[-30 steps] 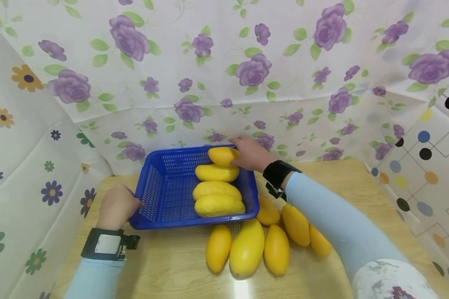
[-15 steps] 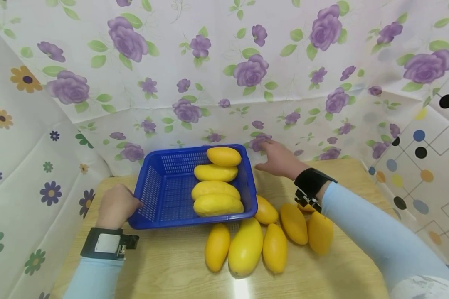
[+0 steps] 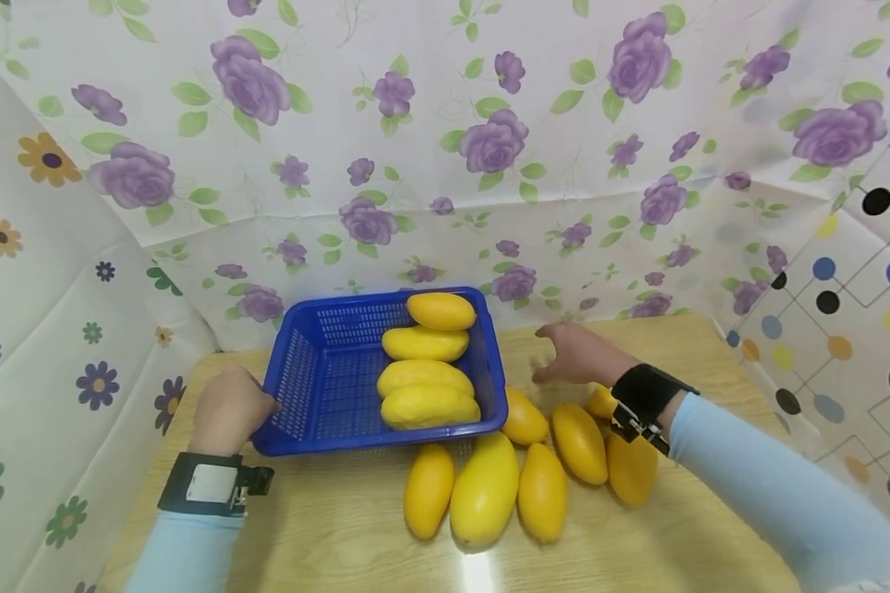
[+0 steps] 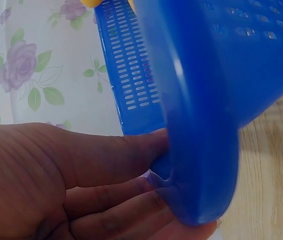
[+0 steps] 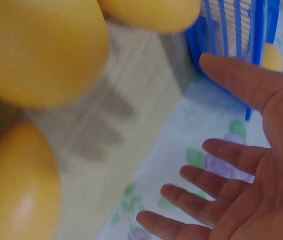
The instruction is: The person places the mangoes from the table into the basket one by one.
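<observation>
Right wristband point(image 3: 648, 397) hides parts of two mangoes point(image 3: 633, 473), lower right
Left hand point(image 3: 226, 410) pinches the blue basket point(image 3: 326, 447) — right hand point(image 3: 584, 354) splays, holding nothing.

Glossy plastic bskt point(image 3: 348, 379), shiny wood-look tbl point(image 3: 326, 527)
Fruit point(image 3: 484, 492) smooth w/ slight sheen; backdrop point(image 3: 430, 156) = creased sheet, semi-matt; sleeves point(image 3: 771, 486) matt cloth.

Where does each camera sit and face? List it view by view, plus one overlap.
Head: worn on the head, facing forward and down at the blue basket, yellow fruits and table; left hand, right hand and sleeves show.
Left wrist: worn there, facing the basket rim; left hand shows, gripping it.
Right wrist: worn there, facing fruits and basket; right hand shows, holding nothing.
Shared: both wrist views show the basket.
</observation>
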Motion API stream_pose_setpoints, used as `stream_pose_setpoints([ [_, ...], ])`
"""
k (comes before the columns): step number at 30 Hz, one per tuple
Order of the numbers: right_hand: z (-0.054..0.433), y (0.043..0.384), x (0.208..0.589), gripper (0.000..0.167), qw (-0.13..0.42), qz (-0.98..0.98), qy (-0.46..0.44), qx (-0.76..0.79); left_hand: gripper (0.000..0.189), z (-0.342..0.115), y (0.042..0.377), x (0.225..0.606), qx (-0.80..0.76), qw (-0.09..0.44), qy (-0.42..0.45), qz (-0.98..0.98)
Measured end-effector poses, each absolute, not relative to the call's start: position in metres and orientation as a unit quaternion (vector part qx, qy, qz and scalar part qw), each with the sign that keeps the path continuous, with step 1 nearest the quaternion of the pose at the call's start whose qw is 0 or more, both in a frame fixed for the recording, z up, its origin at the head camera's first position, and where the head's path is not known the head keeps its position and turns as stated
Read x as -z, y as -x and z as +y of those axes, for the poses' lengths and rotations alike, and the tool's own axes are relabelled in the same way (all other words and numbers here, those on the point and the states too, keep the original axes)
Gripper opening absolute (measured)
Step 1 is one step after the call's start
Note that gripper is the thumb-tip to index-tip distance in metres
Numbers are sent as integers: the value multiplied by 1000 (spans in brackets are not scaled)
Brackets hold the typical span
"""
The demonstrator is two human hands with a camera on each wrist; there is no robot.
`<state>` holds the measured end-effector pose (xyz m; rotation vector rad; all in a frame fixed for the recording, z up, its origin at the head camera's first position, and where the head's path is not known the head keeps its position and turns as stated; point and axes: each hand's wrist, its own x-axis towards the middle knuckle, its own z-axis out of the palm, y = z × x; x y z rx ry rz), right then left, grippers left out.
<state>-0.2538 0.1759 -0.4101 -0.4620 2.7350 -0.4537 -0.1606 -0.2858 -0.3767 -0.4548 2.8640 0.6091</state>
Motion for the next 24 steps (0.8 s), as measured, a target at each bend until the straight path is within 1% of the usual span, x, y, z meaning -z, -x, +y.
stream_pose_setpoints([
  [5, 162, 241, 421, 95, 202, 944, 181, 185, 19, -285, 160, 376, -206, 94, 162, 961],
  [9, 150, 231, 425, 95, 221, 935, 197, 196, 19, -285, 159, 377, -207, 91, 162, 961],
  [13, 143, 224, 431, 93, 221, 933, 200, 201, 19, -285, 159, 377, -207, 88, 161, 961],
  [18, 140, 219, 437, 94, 213, 939, 184, 196, 19, -285, 160, 376, -204, 87, 160, 962],
  [24, 138, 217, 439, 96, 216, 942, 170, 192, 20, -284, 158, 374, -206, 87, 158, 962],
])
